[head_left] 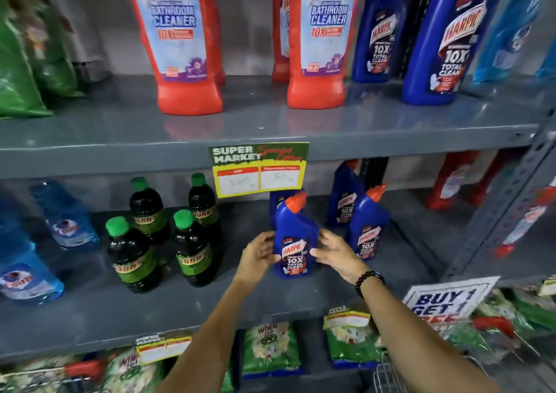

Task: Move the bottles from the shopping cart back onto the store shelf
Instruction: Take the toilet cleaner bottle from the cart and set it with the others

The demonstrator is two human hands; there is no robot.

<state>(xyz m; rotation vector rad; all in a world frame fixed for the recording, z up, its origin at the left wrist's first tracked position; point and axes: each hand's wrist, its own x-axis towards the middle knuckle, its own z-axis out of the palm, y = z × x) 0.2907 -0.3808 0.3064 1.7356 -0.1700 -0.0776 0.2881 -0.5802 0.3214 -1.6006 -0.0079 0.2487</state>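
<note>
Head view, one item in hand: blue bottle point(296, 242), orange cap, dark front label, standing upright on the middle shelf point(210, 305), directly below the yellow price card point(260, 168).

Left hand point(260, 254): fingers wrapped on the bottle's left flank at label height. Right hand point(337, 252): fingertips pressed to its right flank; beaded bracelet point(369, 283) on the wrist. Bottle pinched between both hands, not yet released.

Neighbours: two matching blue bottles point(358, 218) just right of the held bottle; four green-capped dark bottles point(162, 233) to its left; one more blue bottle close behind it.

Handling, judged: rigid plastic, probably full and moderately heavy; smooth glossy sides likely slippery; tall on a narrow base, so apt to tip. Best hold: the waist at label level, both flanks, as now.

Shopping cart point(388, 374): wire rim only, below and right of the held bottle; contents not visible.
</note>
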